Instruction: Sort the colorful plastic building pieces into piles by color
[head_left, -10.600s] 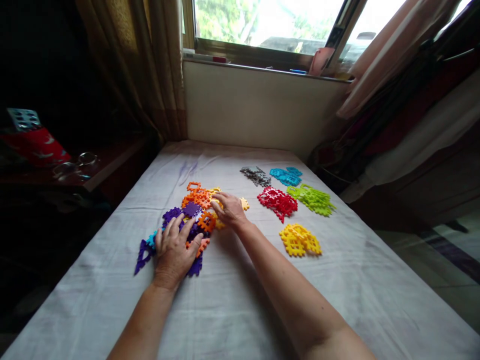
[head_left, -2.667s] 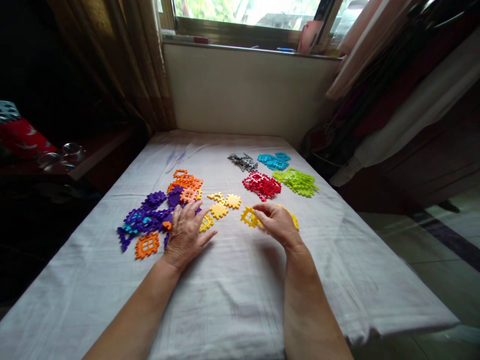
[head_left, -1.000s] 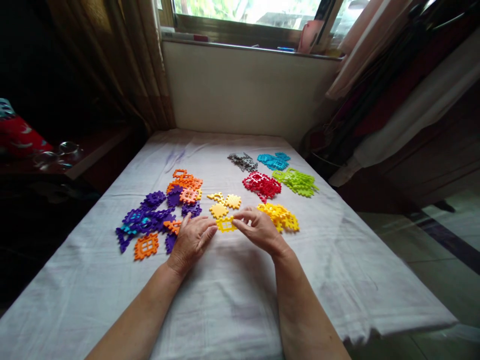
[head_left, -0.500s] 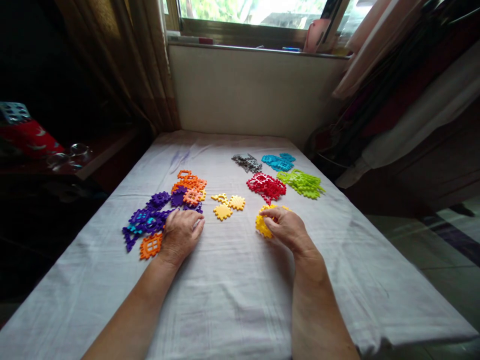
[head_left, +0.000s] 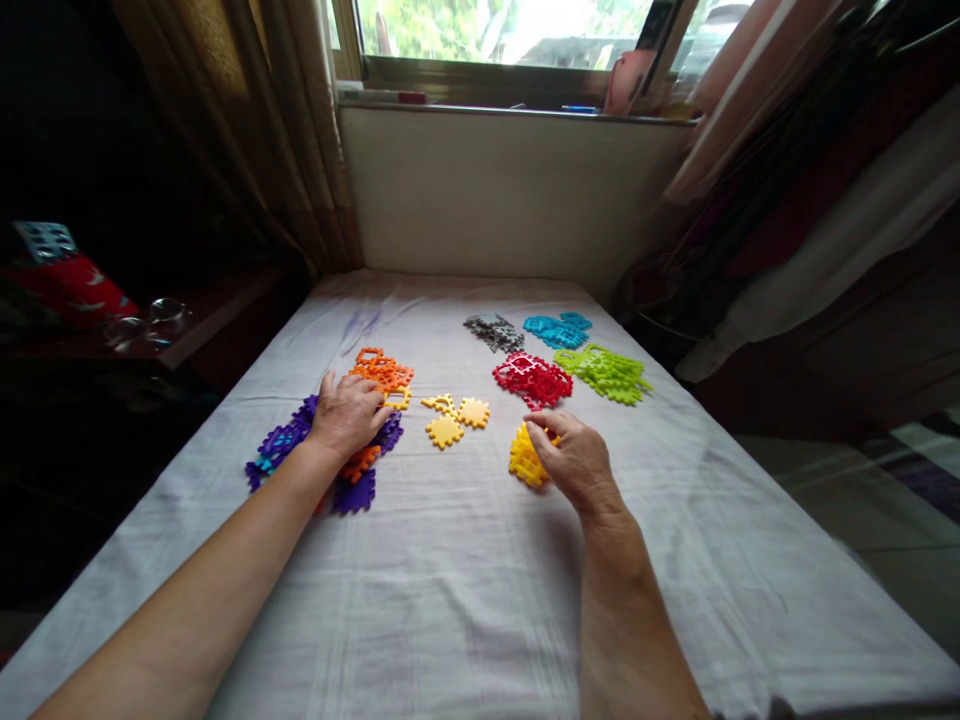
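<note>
My left hand (head_left: pixel 346 412) lies over the purple pieces (head_left: pixel 289 437) and the lower edge of the orange pile (head_left: pixel 384 372); its fingers are bent downward and whatever is under them is hidden. My right hand (head_left: pixel 574 455) is at the yellow pile (head_left: pixel 527 460), thumb and forefinger brought together at its upper right edge; I cannot make out anything between them. Between the hands lie several pale yellow pieces (head_left: pixel 445 431). A purple square piece (head_left: pixel 355 492) rests below my left wrist, near an orange piece (head_left: pixel 361 463).
Beyond my right hand lie red (head_left: pixel 532 380), green (head_left: pixel 606 374), blue (head_left: pixel 556 331) and grey (head_left: pixel 495 332) piles on the white cloth (head_left: pixel 450 600). Glasses (head_left: pixel 166 311) and a red container (head_left: pixel 71 290) stand on a side surface at left. Clothes hang at right.
My left hand has moved up and left onto the pile. A purple square and an orange piece now show lower down, near my left wrist. My right hand stays by the yellow pieces.
</note>
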